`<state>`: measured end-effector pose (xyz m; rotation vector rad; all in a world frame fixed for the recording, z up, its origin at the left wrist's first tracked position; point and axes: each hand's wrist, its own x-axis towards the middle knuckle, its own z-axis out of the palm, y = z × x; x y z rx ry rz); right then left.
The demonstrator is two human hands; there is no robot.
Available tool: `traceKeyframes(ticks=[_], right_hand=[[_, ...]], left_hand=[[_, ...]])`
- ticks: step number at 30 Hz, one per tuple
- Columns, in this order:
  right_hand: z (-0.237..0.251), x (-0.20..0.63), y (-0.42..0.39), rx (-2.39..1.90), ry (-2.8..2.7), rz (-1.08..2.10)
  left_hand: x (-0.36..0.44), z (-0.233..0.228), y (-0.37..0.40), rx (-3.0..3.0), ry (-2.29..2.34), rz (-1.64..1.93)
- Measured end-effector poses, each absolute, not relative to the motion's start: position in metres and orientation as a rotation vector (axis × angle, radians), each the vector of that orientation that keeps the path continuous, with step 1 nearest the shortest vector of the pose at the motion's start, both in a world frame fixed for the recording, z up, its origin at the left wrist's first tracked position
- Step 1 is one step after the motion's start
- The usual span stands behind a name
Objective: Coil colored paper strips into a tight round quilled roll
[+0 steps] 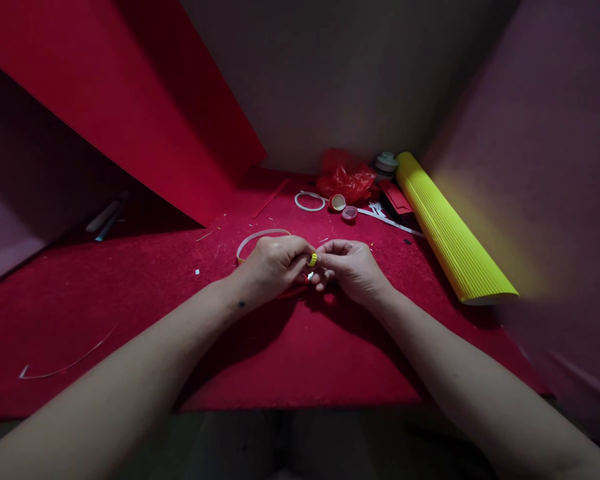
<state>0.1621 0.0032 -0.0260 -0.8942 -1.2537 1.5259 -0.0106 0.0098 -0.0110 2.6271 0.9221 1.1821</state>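
Observation:
Over the middle of the red-covered table my two hands meet at a small ridged yellow paper piece. My left hand pinches it from the left between thumb and fingers. From the right, the fingertips of my right hand close on the same piece. A thin pale ring-shaped strip shows behind my left hand, and part of it is hidden. Something small and white is visible just under the fingertips, too little to name.
A yellow corrugated roll lies along the right wall. Toward the back are a red plastic bag, a jar, a white ring and two small round pieces. A large red board leans at the left. Scraps dot the cloth.

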Motion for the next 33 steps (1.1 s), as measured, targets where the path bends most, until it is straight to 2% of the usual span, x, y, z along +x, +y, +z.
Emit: traceKeyframes(ticks=[9, 21, 33], right_hand=[[-0.0258, 0.1619, 0.0034, -0.867, -1.252, 1.542], [-0.0271, 0.1599, 0.001, -0.928, -1.481, 1.144], [-0.0247, 0.1638, 0.0041, -0.95, -1.52, 1.263]], left_hand=[[-0.0109, -0.0117, 0.0092, 2.663, 0.974, 1.176], [-0.0068, -0.0089, 0.0038, 2.338, 1.102, 1.074], [-0.0117, -0.0145, 0.0084, 2.553, 1.06, 1.003]])
